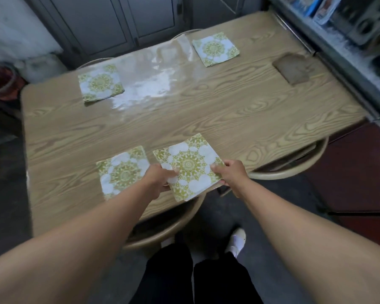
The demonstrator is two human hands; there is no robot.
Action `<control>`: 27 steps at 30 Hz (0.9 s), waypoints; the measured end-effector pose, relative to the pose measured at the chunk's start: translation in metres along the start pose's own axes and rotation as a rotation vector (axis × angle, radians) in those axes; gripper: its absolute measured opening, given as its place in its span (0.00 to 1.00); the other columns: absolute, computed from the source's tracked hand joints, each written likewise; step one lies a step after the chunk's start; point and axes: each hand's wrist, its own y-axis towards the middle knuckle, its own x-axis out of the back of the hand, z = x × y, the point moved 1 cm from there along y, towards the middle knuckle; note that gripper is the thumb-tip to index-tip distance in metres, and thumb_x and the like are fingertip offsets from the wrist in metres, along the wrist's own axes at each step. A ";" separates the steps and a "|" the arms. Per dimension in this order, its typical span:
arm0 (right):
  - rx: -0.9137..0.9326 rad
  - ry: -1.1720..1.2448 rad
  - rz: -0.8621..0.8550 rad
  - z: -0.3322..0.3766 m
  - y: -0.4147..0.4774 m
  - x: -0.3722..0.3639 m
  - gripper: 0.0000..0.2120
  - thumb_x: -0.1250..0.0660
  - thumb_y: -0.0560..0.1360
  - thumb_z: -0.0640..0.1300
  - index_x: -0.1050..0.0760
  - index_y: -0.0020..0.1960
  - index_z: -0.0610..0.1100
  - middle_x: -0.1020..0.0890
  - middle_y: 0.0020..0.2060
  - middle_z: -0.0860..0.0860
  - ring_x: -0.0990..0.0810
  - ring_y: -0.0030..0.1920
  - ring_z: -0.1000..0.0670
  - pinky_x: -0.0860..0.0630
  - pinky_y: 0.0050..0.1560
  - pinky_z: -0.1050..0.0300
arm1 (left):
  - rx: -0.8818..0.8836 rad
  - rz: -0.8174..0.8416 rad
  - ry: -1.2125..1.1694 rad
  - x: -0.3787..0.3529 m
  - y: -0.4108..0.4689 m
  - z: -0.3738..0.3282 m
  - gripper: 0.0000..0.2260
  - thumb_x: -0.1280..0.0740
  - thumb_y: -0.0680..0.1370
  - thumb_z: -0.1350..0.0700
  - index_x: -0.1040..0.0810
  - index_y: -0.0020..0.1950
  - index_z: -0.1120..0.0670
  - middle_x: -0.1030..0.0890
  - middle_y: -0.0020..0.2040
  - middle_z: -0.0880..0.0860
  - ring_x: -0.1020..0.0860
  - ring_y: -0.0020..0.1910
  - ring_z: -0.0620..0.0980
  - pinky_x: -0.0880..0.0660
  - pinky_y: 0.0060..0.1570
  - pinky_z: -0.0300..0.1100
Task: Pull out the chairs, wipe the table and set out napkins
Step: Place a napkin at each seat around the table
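A square paper napkin printed with a green-and-white mandala (190, 166) is at the near edge of the wood-grain table (228, 113), its near corner past the edge. The left hand (157, 179) pinches its left side and the right hand (230, 174) its right side, the two hands apart. Just left lies a matching near napkin (121, 172), with a far-left napkin (100, 84) and a far-right napkin (215, 49) flanking a wet sheen (149, 77), while the print on the blue packages (323, 7) at far right is too blurred to read.
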 end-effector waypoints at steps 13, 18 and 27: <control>0.016 0.001 -0.044 0.021 0.043 0.161 0.06 0.28 0.74 0.39 0.21 0.50 0.43 0.17 0.44 0.48 0.18 0.42 0.51 0.23 0.37 0.61 | -0.073 0.072 -0.131 -0.171 -0.011 -0.035 0.19 0.32 0.74 0.71 0.25 0.63 0.59 0.19 0.59 0.56 0.20 0.55 0.56 0.23 0.50 0.49; -0.015 0.000 -0.055 0.028 0.062 0.189 0.05 0.28 0.74 0.40 0.22 0.48 0.44 0.17 0.45 0.48 0.18 0.45 0.50 0.23 0.38 0.60 | -0.090 -0.006 -0.128 -0.194 -0.007 -0.055 0.17 0.33 0.75 0.70 0.24 0.63 0.60 0.19 0.58 0.57 0.20 0.51 0.55 0.24 0.39 0.42; 0.055 -0.245 -0.162 0.049 0.107 0.235 0.11 0.28 0.73 0.45 0.19 0.52 0.39 0.17 0.42 0.48 0.20 0.46 0.47 0.24 0.51 0.52 | -0.085 -0.051 -0.060 -0.237 0.039 -0.093 0.19 0.33 0.76 0.67 0.26 0.67 0.59 0.19 0.59 0.57 0.19 0.51 0.54 0.21 0.46 0.45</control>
